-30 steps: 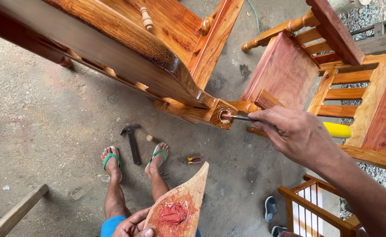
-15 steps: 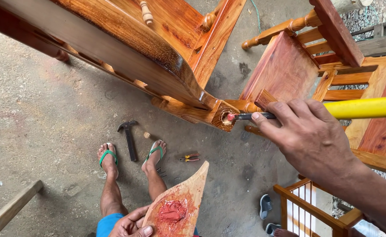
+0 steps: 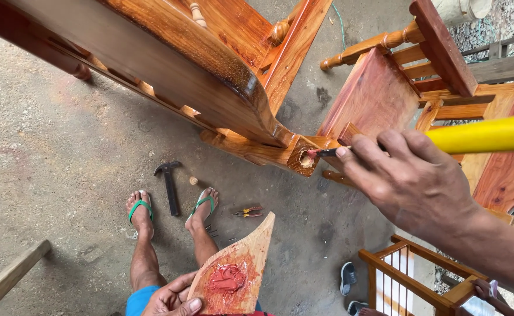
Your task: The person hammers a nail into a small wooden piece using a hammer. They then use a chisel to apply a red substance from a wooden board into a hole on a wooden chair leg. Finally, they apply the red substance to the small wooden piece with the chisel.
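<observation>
Floor (image 3: 52, 175): bare grey concrete, stained and dusty, evenly lit by daylight. Varnished reddish wooden chairs (image 3: 380, 93) stand along the right side. A hammer (image 3: 169, 184) and pliers (image 3: 248, 212) lie on the concrete mid-floor, well apart. A loose plank (image 3: 8, 278) occupies the bottom left corner. Gravel (image 3: 502, 23) (pale grey) shows top right.

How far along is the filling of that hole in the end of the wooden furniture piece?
Done: red filler is heaped on the wooden scrap held by the left hand, and the hole shows some red at its edge. In hand: the right hand presses a small tool tip into the hole. Left: the hole looks only partly filled, pale wood showing inside.
</observation>
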